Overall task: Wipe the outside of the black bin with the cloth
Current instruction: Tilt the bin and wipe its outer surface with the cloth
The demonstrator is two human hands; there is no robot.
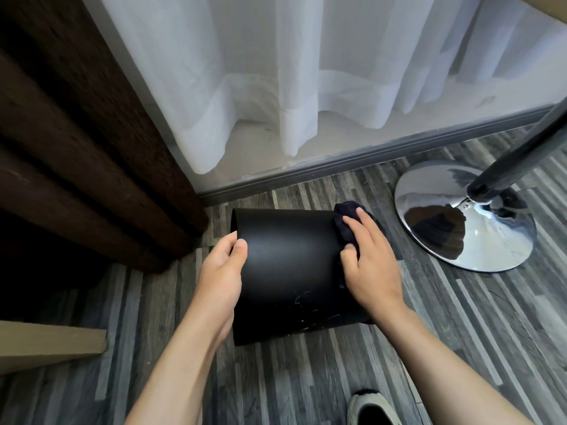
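On the grey wood-pattern floor (306,378), beside the white sheer curtain (306,72), the black bin (285,271) lies tipped on its side, held between both hands. The left hand (219,280) has its grip closed on the bin's left rim, thumb on the outer wall. The right hand (369,265) presses a dark cloth (345,222) against the bin's right side, fingers clamped on it. Pale scuffs mark the bin's lower wall. No brand, label or writing is legible anywhere. A chrome stool base (466,219) stands near, to the right.
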